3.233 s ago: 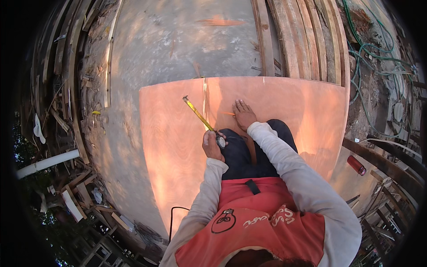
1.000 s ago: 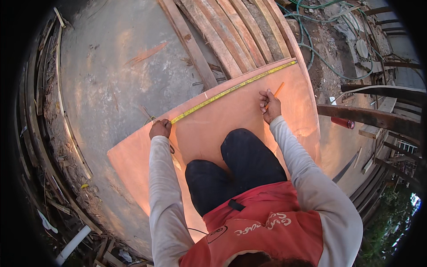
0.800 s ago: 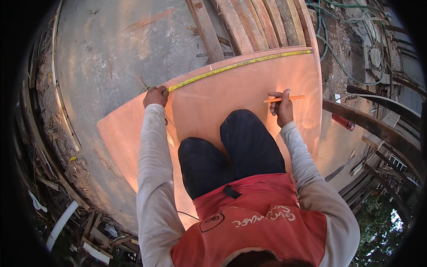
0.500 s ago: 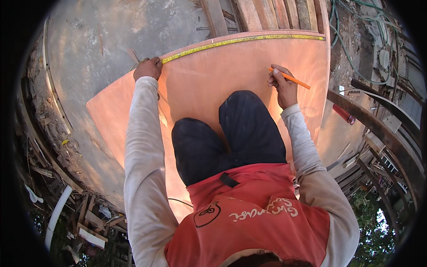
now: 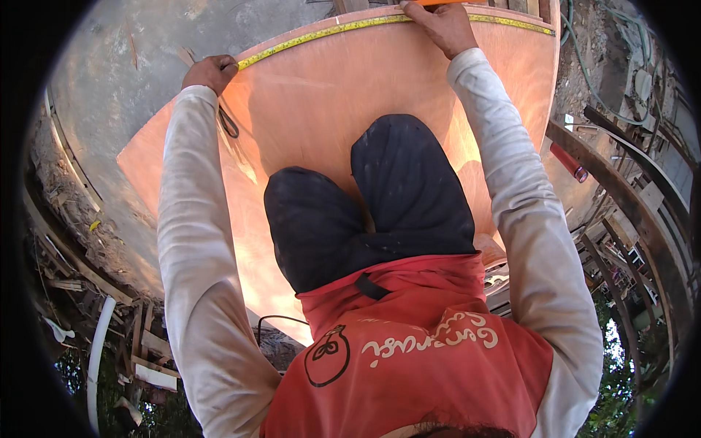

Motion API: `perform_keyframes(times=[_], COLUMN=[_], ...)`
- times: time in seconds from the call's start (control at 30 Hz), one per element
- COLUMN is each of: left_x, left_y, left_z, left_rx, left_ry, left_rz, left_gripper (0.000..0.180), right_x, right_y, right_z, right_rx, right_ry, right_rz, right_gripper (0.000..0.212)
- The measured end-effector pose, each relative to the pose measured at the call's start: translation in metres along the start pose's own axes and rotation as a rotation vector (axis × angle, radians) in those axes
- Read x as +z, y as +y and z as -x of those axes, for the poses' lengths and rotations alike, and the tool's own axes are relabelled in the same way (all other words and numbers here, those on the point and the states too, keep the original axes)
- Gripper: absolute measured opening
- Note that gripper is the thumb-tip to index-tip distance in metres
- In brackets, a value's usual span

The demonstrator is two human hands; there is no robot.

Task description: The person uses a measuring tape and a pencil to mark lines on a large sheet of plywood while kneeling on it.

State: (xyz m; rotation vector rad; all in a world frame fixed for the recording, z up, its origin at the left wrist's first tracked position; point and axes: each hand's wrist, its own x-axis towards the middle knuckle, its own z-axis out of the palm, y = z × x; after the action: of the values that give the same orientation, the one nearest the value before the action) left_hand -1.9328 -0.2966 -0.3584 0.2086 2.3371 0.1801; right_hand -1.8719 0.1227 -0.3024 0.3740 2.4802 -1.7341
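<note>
Beneath our left hand (image 5: 210, 75), clenched on it, the yellow tape (image 5: 321, 33) runs off rightward, apparently held taut to lie straight along the far edge of the plywood sheet (image 5: 314, 109). Our right hand (image 5: 442, 28) crosses that tape, grasping the orange pencil (image 5: 447, 2), partly cut from view.

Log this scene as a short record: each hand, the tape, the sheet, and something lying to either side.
Left hand: gripping the left end of the yellow tape measure
Right hand: holding an orange pencil, cut off by the picture's top edge; overlaps the tape, contact unclear
Tape: stretched along the far edge of the sheet
Wooden sheet: beneath the tape and the person's legs
Right side: red bottle
Left side: white pipe
</note>
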Motion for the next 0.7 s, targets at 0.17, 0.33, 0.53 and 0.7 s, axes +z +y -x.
perform_keyframes(times=[0.17, 0.33, 0.53, 0.7], left_x=[0.003, -0.003, -0.007, -0.008], left_y=[-0.013, -0.009, -0.008, -0.005], left_z=[-0.005, -0.003, -0.005, -0.003], left_rx=[0.041, 0.012, -0.002, -0.014], left_ry=[-0.002, -0.057, -0.109, -0.119], left_rz=[0.014, 0.038, 0.048, 0.057], left_gripper=[0.028, 0.03, 0.033, 0.034], right_x=[0.006, 0.008, 0.007, 0.008], right_y=[0.012, 0.017, 0.018, 0.01], right_z=[-0.017, -0.013, -0.013, -0.01], right_rx=[-0.089, -0.036, -0.037, 0.023], right_ry=[-0.181, -0.171, -0.207, -0.196], right_rz=[0.074, 0.16, 0.128, 0.201], right_gripper=[0.008, 0.007, 0.008, 0.011])
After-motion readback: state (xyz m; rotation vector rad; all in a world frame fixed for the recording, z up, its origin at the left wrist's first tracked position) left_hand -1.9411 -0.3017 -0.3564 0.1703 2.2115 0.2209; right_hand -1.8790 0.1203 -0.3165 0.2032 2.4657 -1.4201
